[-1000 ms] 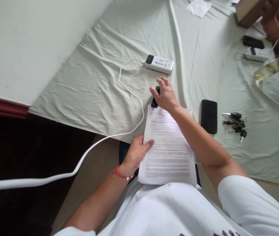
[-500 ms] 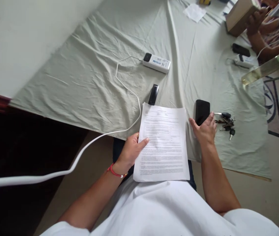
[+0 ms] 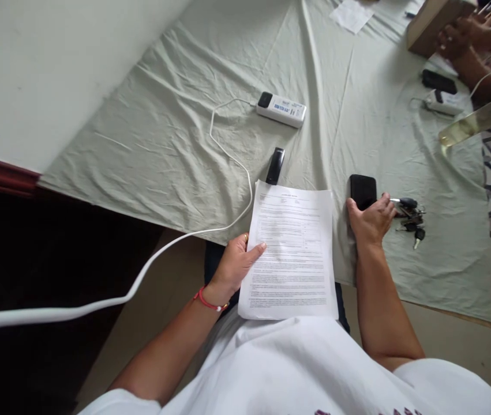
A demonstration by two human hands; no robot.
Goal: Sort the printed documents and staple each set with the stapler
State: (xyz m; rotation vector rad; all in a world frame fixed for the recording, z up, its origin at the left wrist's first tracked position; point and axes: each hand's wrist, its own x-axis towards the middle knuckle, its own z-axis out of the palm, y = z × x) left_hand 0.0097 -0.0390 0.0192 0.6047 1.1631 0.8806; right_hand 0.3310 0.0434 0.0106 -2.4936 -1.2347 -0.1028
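Printed sheets of paper (image 3: pixel 292 253) extend from the table's front edge toward my white shirt. My left hand (image 3: pixel 239 259) grips their left edge, thumb on top and the other fingers hidden beneath. On the cloth to the right, my right hand (image 3: pixel 371 219) rests with its thumb spread, beside the lower edge of a black phone (image 3: pixel 363 192). Its fingertips lie near a bunch of keys (image 3: pixel 412 220). A small black object (image 3: pixel 275 166) touches or nearly touches the top edge of the sheets.
A white device (image 3: pixel 281 109) with a white cable lies on the green tablecloth (image 3: pixel 176 132). At the upper right are another person's hands at a box (image 3: pixel 433 29), a second phone (image 3: pixel 439 81), a second white device (image 3: pixel 444 102) and a bottle (image 3: pixel 465 128).
The view has shifted slightly, so most table items appear farther right. My right hand has moved slightly right relative to the phone. My left hand still holds the sheets.
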